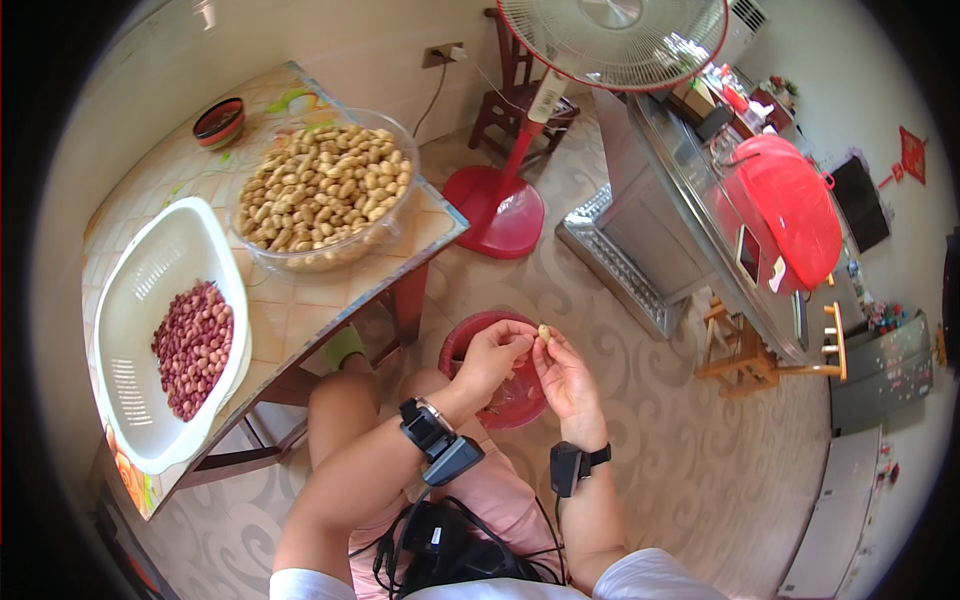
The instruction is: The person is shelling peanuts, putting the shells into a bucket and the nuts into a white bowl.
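My left hand (pixel 495 356) and my right hand (pixel 564 371) meet above a red plastic bucket (pixel 459 337), which has some shells in it. Between the fingertips of my right hand is an unshelled peanut (pixel 544 332); the left fingertips are pinched close beside it, and whether they hold anything is too small to tell. A clear round bowl (pixel 401 142) heaped with unshelled peanuts (pixel 322 187) stands on the table at the left. Nearer to me, a white plastic basket (pixel 124 300) holds shelled, reddish peanut kernels (pixel 193 349).
The table (pixel 300 315) has a corner pointing towards the bucket, with a small red and black bowl (pixel 219 124) at its back. A red floor fan (pixel 525 150) stands ahead. At the right are a metal-sided table (pixel 675 202) with a red cover (pixel 787 210) and a wooden chair (pixel 742 352).
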The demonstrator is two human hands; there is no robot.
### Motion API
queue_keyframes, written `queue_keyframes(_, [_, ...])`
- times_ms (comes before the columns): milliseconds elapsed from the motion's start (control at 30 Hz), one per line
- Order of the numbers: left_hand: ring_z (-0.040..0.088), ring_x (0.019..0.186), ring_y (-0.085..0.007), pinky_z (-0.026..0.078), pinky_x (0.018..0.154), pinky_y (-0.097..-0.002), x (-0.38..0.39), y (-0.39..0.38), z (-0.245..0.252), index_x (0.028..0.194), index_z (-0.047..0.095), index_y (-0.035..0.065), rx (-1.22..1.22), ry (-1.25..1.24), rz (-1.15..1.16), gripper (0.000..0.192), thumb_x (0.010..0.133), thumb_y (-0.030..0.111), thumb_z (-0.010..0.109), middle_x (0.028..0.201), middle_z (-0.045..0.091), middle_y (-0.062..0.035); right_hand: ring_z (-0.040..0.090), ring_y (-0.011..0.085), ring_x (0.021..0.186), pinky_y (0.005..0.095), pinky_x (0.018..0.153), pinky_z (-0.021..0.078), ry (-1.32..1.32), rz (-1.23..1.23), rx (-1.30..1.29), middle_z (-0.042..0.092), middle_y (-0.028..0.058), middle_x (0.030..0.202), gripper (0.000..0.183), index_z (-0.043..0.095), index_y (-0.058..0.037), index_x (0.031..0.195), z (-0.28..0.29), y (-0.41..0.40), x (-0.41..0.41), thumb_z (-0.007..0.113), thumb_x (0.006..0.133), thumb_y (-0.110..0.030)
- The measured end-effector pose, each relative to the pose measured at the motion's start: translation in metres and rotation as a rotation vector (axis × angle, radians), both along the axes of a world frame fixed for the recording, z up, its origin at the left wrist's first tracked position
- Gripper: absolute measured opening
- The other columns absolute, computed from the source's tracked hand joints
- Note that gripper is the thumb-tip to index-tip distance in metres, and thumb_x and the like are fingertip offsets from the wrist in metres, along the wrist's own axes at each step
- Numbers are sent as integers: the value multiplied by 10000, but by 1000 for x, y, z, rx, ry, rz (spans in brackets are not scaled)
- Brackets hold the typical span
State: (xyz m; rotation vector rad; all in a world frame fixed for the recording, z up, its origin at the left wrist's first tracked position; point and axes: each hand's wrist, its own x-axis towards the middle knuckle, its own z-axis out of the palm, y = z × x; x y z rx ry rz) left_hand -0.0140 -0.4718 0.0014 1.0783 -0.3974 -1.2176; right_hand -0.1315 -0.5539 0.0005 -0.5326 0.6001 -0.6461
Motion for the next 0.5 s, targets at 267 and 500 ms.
queue_keyframes(267, [551, 802, -79, 443, 711, -211, -5, -12, -11, 954, 568, 26, -83, -69, -66, 115, 860, 91, 551, 878, 599, -17, 572, 160, 908, 282, 839, 480, 1, 20, 44, 588, 69, 964, 149, 531, -22, 992, -8, 2, -16, 518, 844, -24])
queue_keyframes(500, [551, 779, -86, 448, 699, -208, -5, -17, -16, 928, 579, 4, -34, -38, -108, 120, 850, 94, 560, 863, 599, -25, 578, 168, 862, 291, 802, 482, 142, 81, -116, 577, 65, 936, 124, 518, -21, 973, -8, 4, -21, 525, 855, -59])
